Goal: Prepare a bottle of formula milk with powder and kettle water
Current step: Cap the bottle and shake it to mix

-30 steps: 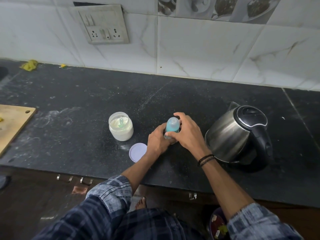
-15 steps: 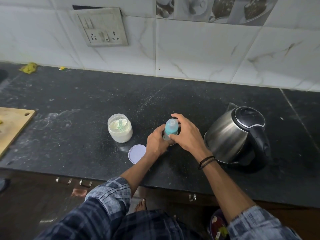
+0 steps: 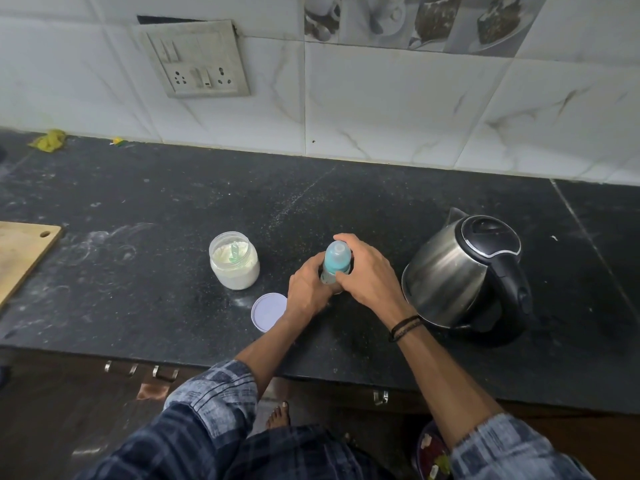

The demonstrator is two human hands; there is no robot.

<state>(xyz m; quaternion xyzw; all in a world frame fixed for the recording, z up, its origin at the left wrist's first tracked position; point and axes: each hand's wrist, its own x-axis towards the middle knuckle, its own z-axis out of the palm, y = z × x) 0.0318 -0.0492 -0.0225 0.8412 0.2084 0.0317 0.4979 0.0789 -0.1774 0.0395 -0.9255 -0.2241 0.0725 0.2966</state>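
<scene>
Both hands are clamped on the baby bottle (image 3: 335, 261), which stands upright on the dark worktop (image 3: 156, 202) near the middle of its front edge: left hand (image 3: 308, 289) round the base, right hand (image 3: 369, 271) at the cap. Toward the left edge stands an open powder jar (image 3: 234, 261), its lid (image 3: 268, 311) lying flat nearer the front. Toward the right edge sits the kettle (image 3: 464, 271).
</scene>
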